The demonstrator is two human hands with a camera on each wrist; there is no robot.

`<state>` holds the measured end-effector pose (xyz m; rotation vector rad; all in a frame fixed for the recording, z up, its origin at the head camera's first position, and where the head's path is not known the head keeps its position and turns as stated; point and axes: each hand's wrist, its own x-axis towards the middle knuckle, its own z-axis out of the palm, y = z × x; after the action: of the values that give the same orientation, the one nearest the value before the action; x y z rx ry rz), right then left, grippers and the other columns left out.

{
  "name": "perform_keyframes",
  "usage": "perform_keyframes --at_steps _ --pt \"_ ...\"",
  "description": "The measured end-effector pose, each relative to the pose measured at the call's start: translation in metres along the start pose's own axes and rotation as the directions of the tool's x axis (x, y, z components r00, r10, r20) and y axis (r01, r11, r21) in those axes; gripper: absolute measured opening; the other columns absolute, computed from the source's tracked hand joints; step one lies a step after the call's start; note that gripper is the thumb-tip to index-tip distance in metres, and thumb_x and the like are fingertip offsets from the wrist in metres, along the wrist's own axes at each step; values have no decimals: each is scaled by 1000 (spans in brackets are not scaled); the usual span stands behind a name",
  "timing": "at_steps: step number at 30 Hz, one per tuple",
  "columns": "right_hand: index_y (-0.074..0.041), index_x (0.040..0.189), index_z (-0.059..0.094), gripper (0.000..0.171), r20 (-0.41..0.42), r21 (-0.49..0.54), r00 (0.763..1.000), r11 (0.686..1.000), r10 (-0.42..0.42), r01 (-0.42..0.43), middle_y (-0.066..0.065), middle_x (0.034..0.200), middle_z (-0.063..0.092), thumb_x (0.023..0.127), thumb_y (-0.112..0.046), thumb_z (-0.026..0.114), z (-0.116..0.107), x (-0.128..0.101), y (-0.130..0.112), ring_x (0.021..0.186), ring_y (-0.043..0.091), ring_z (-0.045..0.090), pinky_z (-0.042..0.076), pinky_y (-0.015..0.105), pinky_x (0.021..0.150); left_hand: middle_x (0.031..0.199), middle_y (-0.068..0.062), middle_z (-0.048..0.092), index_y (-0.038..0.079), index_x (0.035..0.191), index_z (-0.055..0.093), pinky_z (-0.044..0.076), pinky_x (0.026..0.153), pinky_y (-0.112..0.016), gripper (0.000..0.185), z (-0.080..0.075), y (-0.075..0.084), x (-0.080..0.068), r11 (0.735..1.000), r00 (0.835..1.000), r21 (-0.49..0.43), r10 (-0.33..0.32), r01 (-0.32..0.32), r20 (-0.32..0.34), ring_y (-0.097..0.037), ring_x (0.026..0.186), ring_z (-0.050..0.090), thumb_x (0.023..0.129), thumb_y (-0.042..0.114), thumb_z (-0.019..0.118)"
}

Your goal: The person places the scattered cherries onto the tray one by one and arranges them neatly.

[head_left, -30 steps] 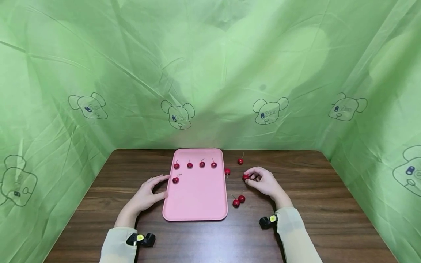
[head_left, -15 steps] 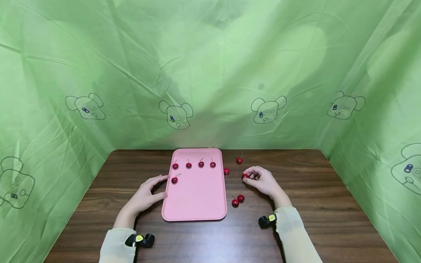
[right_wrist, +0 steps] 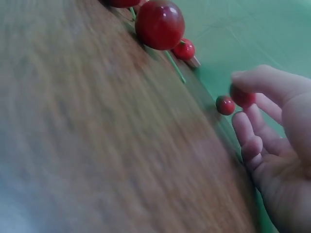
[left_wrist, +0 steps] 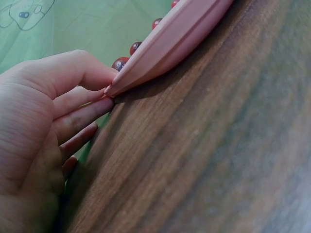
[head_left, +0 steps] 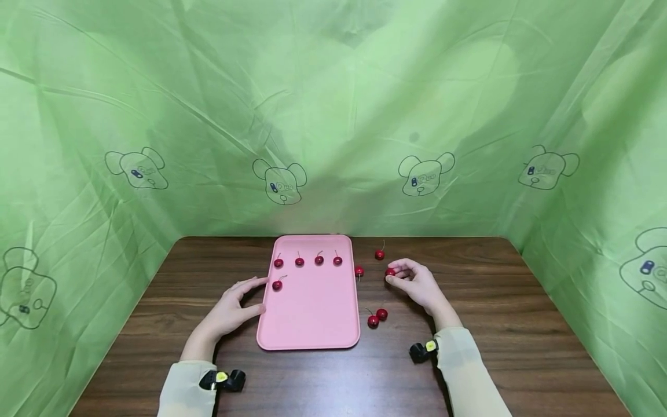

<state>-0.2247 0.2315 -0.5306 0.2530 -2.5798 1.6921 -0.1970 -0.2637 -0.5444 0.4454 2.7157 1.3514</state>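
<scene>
My right hand (head_left: 417, 285) pinches a red cherry (head_left: 390, 271) between thumb and forefinger, to the right of the pink tray (head_left: 310, 324). In the right wrist view this held cherry (right_wrist: 244, 97) shows beside the thumb, with another cherry (right_wrist: 225, 105) beyond it. My left hand (head_left: 229, 310) touches the tray's left edge, thumb and forefinger spread apart along it. Seen from the left wrist, the thumb meets the rim (left_wrist: 141, 68) and the other fingers reach in behind. A row of several cherries (head_left: 319, 260) lies across the far part of the tray, and one cherry (head_left: 277, 285) sits below the row's left end.
Loose cherries lie on the brown wooden table (head_left: 469, 370): one at the back (head_left: 380, 255), a cherry (head_left: 359, 271) against the tray's right edge, and a pair (head_left: 373, 321) nearer the front. Green cloth (head_left: 333, 116) with mouse-like drawings surrounds the table's back and sides.
My right hand has shifted the pinched cherry slightly away from me, toward the back of the table. The left hand and the tray stay in place.
</scene>
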Motion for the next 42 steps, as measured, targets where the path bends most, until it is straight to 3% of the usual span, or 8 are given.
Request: perform_keyframes --at_steps 6,16,22,32,42 --pt "12 123 71 31 -33 70 999 997 35 -33 32 115 72 95 3 81 7 -5 -34 101 35 69 56 20 76 166 -26 47 16 156 63 28 121 -77 65 -1 1 0 1000 1000 11 4 -4 -3 -51 156 36 96 29 85" --pt "1 122 75 31 -81 82 997 997 -6 12 22 114 75 94 -5 87 35 7 -31 101 28 70 57 25 81 164 -26 50 15 154 64 29 121 -76 64 0 0 1 999 1000 25 25 -25 -12 -51 155 38 95 27 85" --pt "-9 116 78 27 -65 75 997 996 -36 41 11 108 76 91 -10 89 57 10 -49 98 23 71 57 29 83 164 -27 49 14 154 64 29 121 -77 64 0 1 0 999 1000 31 21 -21 -11 -52 155 38 95 28 85" --pt "-8 120 78 31 -2 32 997 997 -71 71 4 104 76 91 -12 89 112 21 -85 93 18 71 60 37 86 163 -26 50 17 154 64 31 120 -77 63 -1 1 -1 999 1000 32 19 -19 -13 -51 154 39 96 29 85" --pt "-14 123 78 31 76 47 996 998 -47 43 -1 112 76 93 -14 87 160 22 -99 99 18 72 61 38 91 165 -27 47 18 155 64 29 120 -77 65 -1 0 0 1000 1000 18 0 0 -5 -51 155 38 95 31 86"
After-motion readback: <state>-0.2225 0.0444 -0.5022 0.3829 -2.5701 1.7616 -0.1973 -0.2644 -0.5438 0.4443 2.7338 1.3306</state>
